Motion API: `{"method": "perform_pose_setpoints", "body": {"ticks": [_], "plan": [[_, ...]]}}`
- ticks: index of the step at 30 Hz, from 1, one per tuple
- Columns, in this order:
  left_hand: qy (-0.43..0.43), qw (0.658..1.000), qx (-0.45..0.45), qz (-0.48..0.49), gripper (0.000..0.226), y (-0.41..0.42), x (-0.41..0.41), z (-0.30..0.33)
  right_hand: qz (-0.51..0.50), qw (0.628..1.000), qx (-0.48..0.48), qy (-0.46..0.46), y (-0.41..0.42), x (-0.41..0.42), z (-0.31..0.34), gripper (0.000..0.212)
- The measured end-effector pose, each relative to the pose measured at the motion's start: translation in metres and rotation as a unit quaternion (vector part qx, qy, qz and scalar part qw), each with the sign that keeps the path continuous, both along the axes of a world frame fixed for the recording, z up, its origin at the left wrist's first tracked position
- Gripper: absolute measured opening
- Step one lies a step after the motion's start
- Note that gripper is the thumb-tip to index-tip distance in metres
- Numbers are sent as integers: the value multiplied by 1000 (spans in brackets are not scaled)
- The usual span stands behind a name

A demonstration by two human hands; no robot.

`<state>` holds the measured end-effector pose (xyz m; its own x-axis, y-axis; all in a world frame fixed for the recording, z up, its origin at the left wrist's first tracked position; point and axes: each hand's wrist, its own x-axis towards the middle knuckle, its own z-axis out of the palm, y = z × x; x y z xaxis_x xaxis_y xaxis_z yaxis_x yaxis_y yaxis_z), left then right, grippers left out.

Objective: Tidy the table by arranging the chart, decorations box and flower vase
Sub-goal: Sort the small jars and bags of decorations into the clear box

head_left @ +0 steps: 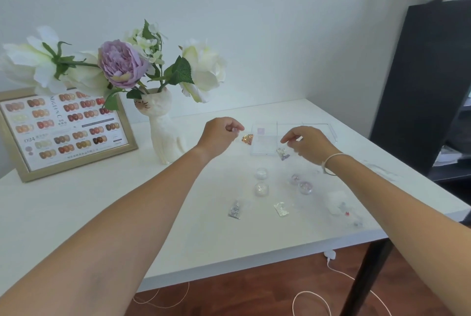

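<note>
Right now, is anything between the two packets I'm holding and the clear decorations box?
Nothing visible. The left hand pinches the gold packet at the clear decorations box's near left edge; the right hand pinches the purple packet at its near right corner.

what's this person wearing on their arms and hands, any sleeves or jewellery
Both forearms are bare, with no sleeves in view. The right wrist carries a thin pale bracelet. The left hand and right hand wear no gloves, and no rings can be made out.
</note>
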<state>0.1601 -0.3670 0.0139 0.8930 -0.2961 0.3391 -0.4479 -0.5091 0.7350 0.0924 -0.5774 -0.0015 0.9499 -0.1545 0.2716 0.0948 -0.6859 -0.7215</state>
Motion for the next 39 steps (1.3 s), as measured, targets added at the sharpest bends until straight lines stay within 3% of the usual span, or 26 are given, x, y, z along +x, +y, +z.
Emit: {"method": "perform_pose_setpoints", "body": {"ticks": [9,19,25,31,39], "plan": [[0,999,-38,-17,20,-26,23,12,-34,995,84,-42,-21,18,21,24],[-8,999,33,-30,32,-46,48,7,-21,991,122,-39,-22,48,25,33],[-6,999,31,-42,24,-60,65,2,-29,994,85,-62,-22,63,22,19],[14,997,58,-50,16,-65,75,-8,-31,990,115,-81,-24,77,19,10],[3,994,97,-46,30,-53,79,-21,-26,993,83,-79,-15,92,14,13]]}}
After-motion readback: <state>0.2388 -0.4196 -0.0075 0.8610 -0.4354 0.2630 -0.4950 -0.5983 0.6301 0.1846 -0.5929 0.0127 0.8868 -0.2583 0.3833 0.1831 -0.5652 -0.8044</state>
